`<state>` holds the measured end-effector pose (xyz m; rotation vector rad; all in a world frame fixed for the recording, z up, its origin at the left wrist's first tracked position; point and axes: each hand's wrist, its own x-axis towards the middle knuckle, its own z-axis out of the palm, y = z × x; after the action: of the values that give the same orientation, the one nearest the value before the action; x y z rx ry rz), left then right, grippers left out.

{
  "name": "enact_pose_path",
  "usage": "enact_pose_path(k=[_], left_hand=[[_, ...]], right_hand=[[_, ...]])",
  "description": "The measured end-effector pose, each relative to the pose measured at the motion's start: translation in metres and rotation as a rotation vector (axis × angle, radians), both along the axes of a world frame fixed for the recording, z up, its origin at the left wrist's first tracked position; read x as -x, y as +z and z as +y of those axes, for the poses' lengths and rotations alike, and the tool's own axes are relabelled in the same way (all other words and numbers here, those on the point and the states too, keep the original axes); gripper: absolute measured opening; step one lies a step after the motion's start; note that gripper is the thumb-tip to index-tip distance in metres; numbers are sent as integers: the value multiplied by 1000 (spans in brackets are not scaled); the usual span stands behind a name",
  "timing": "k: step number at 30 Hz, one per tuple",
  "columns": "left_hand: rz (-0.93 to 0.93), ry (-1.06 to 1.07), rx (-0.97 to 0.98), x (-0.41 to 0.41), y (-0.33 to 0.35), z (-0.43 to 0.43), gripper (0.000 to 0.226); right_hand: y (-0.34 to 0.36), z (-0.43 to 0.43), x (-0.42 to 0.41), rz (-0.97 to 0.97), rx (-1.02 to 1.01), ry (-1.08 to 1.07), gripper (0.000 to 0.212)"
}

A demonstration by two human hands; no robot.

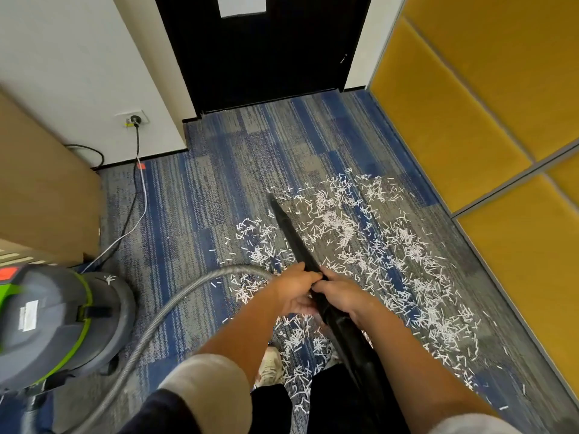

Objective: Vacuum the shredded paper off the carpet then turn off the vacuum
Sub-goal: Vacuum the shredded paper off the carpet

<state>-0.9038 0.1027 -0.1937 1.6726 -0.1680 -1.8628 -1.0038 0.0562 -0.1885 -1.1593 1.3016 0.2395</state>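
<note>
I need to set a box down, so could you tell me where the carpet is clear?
Bare carpet lies right of the power cord and before the black door. Shredded paper crowds both sides of the wand, across to the yellow wall.

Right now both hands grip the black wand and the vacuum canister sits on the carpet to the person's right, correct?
Not quite: the head view shows the vacuum canister on the carpet to the person's left. The left hand and right hand do grip the black wand.
</note>
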Motion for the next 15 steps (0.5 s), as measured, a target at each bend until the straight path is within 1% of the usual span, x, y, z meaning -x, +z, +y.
enact_pose_path(k=[3,7,9,12,15], left_hand=[[-3,-38,6,12,-1,-13,9],[-16,-49,-16,18,-1,-22,12],[-33,-50,-30,17,-3,-25,9],[-116,-46,-28,12,-10,-29,21],[-167,-34,-46,7,-9,-35,21]], right_hand=[[0,-8,12,-9,22,-28,48],[2,-15,17,-20,29,-21,44],[4,-18,15,-35,16,-3,40],[6,-23,12,-90,-53,20,43],[9,-28,11,-135,-97,9,46]])
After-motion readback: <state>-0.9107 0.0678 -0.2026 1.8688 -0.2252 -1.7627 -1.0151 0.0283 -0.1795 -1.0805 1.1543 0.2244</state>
